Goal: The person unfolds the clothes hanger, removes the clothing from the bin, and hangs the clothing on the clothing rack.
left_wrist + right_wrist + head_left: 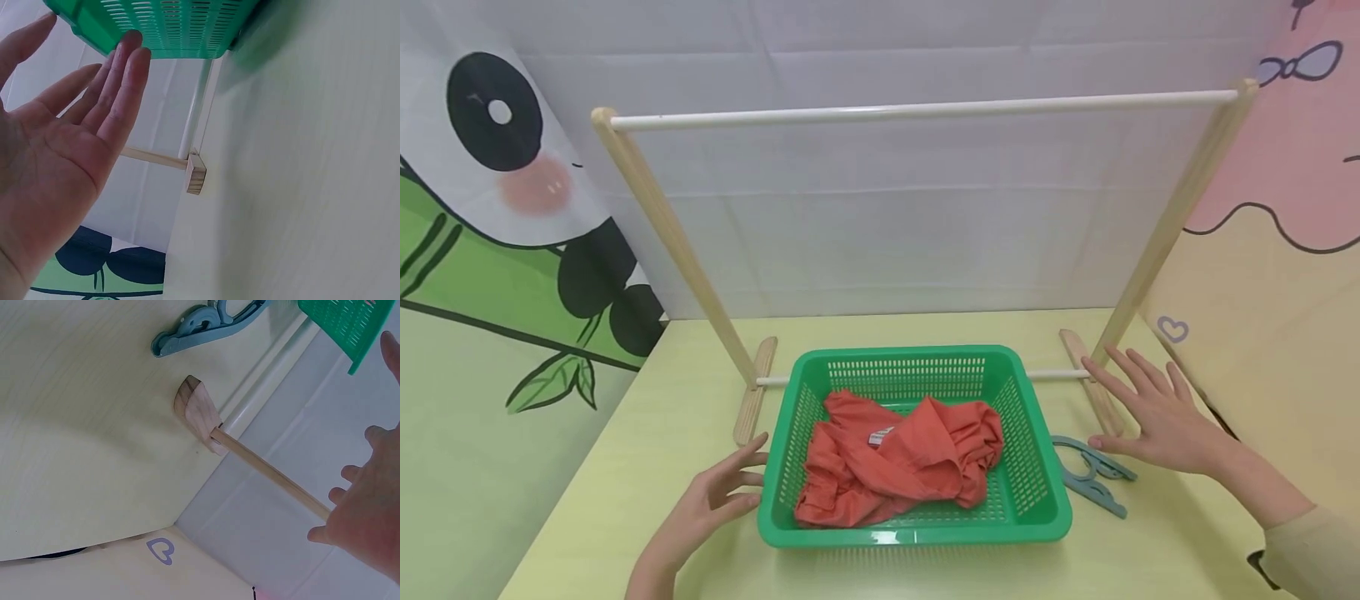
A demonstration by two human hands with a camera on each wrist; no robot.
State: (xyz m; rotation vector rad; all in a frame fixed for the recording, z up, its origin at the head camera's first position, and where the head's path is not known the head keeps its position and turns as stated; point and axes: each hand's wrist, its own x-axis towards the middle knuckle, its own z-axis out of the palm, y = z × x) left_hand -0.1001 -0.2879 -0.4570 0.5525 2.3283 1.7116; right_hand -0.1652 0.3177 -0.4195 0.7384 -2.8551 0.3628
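Observation:
A green plastic basket with slotted walls stands on the table, and a crumpled red-orange garment with a white label lies inside it. My left hand is by the basket's left wall, fingers extended and slightly bent, holding nothing; whether the fingertips touch the wall I cannot tell. To the right, my right hand is spread in the air above the table, also holding nothing. Just below and left of it lies a blue-grey folding clothes hanger, close to the basket's right side; the right wrist view shows part of this hanger.
Behind the basket stands a wooden rack with a white top rail, slanted posts and feet on the yellow table. A white cloth backdrop hangs behind, with cartoon-printed panels at both sides.

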